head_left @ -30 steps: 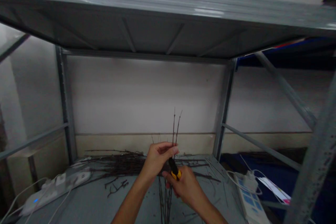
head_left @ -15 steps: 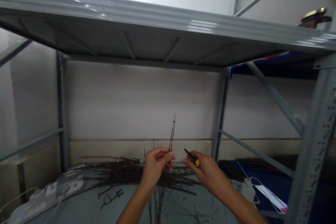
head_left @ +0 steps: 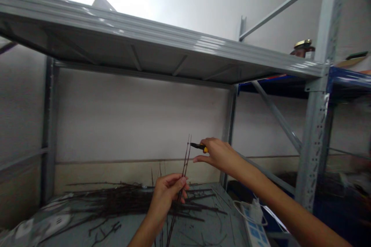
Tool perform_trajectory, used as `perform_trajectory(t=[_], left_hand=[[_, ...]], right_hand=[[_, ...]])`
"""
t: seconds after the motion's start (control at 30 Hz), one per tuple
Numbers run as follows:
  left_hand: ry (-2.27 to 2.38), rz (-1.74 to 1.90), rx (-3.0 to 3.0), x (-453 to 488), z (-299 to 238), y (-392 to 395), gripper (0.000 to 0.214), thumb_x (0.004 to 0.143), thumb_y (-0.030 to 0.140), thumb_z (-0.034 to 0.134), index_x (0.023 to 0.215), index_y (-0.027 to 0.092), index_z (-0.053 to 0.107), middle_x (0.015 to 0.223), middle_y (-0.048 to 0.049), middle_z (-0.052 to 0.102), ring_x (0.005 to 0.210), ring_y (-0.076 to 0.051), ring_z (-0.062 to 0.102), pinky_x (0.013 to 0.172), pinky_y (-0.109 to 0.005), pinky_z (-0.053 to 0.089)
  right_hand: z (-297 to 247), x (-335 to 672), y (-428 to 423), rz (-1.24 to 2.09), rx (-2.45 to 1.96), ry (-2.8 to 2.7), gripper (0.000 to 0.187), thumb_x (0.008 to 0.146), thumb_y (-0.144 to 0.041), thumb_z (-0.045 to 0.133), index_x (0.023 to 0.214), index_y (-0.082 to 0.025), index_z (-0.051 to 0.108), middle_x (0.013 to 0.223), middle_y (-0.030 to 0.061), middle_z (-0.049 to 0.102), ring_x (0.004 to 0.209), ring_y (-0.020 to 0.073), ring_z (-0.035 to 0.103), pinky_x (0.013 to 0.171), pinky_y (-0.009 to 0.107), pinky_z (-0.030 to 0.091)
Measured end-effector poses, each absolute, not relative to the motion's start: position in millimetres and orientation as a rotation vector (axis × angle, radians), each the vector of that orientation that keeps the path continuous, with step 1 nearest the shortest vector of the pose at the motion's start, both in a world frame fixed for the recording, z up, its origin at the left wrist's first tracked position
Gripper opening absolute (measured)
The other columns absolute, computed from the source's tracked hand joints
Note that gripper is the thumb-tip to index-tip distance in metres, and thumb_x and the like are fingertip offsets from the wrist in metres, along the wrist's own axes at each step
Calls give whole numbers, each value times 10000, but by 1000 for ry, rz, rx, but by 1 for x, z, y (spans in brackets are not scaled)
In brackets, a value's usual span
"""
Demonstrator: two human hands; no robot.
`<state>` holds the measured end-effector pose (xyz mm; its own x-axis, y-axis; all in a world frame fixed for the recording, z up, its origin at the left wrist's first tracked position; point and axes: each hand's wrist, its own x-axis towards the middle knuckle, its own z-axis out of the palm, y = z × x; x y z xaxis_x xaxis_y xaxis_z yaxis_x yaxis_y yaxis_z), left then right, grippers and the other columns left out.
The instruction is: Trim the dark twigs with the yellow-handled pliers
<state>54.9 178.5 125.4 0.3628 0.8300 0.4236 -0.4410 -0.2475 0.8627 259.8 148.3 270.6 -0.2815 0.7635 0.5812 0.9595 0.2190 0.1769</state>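
- Left hand [head_left: 168, 197]: closed around upright thin twigs [head_left: 185, 158], above the shelf.
- Right hand [head_left: 217, 156]: just raised beside them, pinching a yellow-and-black tool [head_left: 198, 146], probably a cutter.
- Twig pile [head_left: 116, 200]: lying on the steel shelf [head_left: 208, 220].

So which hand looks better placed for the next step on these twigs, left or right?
Probably the right hand: it holds the yellow-handled tool with its black tip beside the twigs, while the left hand is occupied gripping them.
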Motion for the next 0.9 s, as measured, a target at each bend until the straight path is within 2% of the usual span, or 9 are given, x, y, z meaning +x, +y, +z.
perform_trajectory(t=[0.57,0.77,0.9], left_hand=[[417,1250,1370,50,125,174,417,798,501,769,832,85,769,751,-100,683,563,-134,554,466,-228,467],[421,1248,1366,51,124,171,423,776,518,784,808,96,775,750,-100,686,557,-130,559,462,-220,454],[444,1252,1362,51,125,169,416,778,512,785,830,99,787,754,-102,693,563,-131,564,465,-216,451]], right_hand=[[284,246,142,-850,-1643,-2173,490,806,-679,689,932,-206,699,893,73,744,826,267,706,608,304,411],[286,239,140,-994,-1707,-2153,452,856,-634,664,879,-187,728,857,90,759,763,270,726,575,302,409],[288,238,141,-1082,-1724,-2144,460,931,-608,566,886,-187,746,868,104,766,735,274,729,580,317,436]])
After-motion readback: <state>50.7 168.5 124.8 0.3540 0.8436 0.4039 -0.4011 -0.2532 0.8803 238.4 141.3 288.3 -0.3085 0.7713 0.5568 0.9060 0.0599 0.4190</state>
